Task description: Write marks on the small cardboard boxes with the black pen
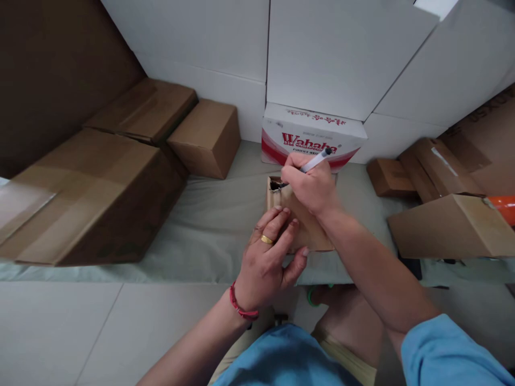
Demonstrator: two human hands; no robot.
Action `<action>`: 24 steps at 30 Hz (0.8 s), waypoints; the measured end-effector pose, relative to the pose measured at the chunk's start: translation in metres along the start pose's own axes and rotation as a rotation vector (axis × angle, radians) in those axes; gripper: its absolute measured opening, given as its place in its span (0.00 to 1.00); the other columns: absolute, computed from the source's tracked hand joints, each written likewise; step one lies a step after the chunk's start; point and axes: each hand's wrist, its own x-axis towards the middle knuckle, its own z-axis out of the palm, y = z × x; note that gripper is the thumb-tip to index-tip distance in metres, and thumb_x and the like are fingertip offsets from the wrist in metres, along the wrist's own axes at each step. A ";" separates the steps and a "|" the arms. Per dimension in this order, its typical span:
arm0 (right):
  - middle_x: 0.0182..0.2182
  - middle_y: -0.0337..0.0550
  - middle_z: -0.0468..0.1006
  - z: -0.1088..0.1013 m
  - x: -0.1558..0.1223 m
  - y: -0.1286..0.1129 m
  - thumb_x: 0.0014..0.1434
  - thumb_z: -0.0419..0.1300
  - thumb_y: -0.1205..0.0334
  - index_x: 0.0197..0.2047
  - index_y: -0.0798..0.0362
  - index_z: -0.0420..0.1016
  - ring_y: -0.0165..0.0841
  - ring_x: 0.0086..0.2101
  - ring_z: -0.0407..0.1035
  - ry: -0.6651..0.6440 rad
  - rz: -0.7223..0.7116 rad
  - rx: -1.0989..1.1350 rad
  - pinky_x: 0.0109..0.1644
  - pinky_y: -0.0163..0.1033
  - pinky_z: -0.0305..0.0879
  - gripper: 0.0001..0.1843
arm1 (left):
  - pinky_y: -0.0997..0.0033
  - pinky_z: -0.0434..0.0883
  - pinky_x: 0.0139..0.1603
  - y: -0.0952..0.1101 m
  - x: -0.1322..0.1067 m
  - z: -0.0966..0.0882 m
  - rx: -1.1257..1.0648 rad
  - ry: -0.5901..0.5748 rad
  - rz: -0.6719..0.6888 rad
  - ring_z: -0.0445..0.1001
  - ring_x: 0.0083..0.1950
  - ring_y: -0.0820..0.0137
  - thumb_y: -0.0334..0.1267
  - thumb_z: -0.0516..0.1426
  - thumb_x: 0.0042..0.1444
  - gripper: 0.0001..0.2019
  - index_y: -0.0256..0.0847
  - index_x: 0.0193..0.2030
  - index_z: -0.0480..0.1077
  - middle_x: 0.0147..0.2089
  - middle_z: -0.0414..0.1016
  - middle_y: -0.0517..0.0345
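A small brown cardboard box (308,233) lies on a pale grey-green sheet on the floor in front of me. My left hand (267,257), with a gold ring and a red wrist cord, rests flat on the box's near left part, fingers stretched out. My right hand (309,185) is closed on a white marker pen (316,160) whose dark tip touches the box's far left corner, where there is a black mark (276,186).
A white and red "Wahaha" carton (309,134) stands just behind the small box. Large brown cartons (80,193) sit at the left, more brown boxes (446,225) at the right, an orange object (505,208) at the right edge. White boxes (341,53) are stacked behind.
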 end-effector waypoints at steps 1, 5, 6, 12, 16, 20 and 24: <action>0.21 0.33 0.61 0.000 0.000 0.001 0.60 0.59 0.67 0.22 0.49 0.63 0.29 0.29 0.55 0.051 -0.002 0.000 0.35 0.38 0.52 0.15 | 0.45 0.79 0.70 0.000 0.000 0.000 -0.002 0.002 0.001 0.75 0.73 0.48 0.37 0.63 0.70 0.21 0.38 0.67 0.72 0.65 0.79 0.36; 0.27 0.34 0.66 -0.008 -0.003 0.009 0.65 0.58 0.63 0.32 0.48 0.70 0.30 0.31 0.59 0.259 -0.060 0.073 0.37 0.36 0.58 0.08 | 0.45 0.79 0.71 0.001 0.000 0.000 0.009 -0.003 -0.002 0.75 0.73 0.48 0.37 0.62 0.71 0.20 0.37 0.68 0.72 0.66 0.78 0.35; 0.30 0.35 0.68 -0.015 -0.005 0.014 0.67 0.58 0.60 0.37 0.47 0.72 0.30 0.31 0.61 0.315 -0.078 0.070 0.37 0.36 0.60 0.05 | 0.45 0.78 0.71 0.001 0.000 -0.001 0.010 -0.010 -0.002 0.74 0.72 0.48 0.40 0.63 0.72 0.21 0.37 0.68 0.72 0.66 0.78 0.35; 0.38 0.43 0.77 -0.084 -0.043 0.087 0.74 0.53 0.50 0.55 0.47 0.76 0.34 0.36 0.72 0.573 0.077 -0.326 0.40 0.37 0.65 0.16 | 0.43 0.78 0.71 0.001 0.002 -0.007 0.040 -0.085 0.005 0.74 0.73 0.45 0.49 0.70 0.66 0.29 0.37 0.67 0.71 0.66 0.76 0.34; 0.42 0.56 0.85 -0.116 -0.090 0.143 0.70 0.54 0.63 0.55 0.53 0.82 0.44 0.44 0.78 0.183 0.602 -0.912 0.47 0.43 0.68 0.18 | 0.40 0.77 0.71 -0.003 0.002 -0.007 0.045 -0.078 0.027 0.74 0.72 0.46 0.42 0.69 0.67 0.27 0.40 0.68 0.70 0.66 0.76 0.36; 0.50 0.60 0.87 -0.135 -0.135 0.169 0.67 0.57 0.64 0.71 0.55 0.76 0.46 0.51 0.80 -0.024 0.797 -1.005 0.52 0.44 0.70 0.30 | 0.38 0.76 0.72 -0.005 0.002 -0.006 0.052 -0.079 0.027 0.75 0.71 0.46 0.44 0.69 0.67 0.25 0.43 0.67 0.71 0.66 0.77 0.39; 0.51 0.54 0.87 -0.165 -0.193 0.172 0.71 0.57 0.55 0.77 0.53 0.68 0.46 0.53 0.80 0.122 0.821 -0.977 0.56 0.44 0.71 0.34 | 0.36 0.76 0.72 -0.009 0.002 -0.005 0.082 -0.069 0.037 0.75 0.71 0.45 0.46 0.70 0.66 0.25 0.45 0.66 0.71 0.66 0.77 0.40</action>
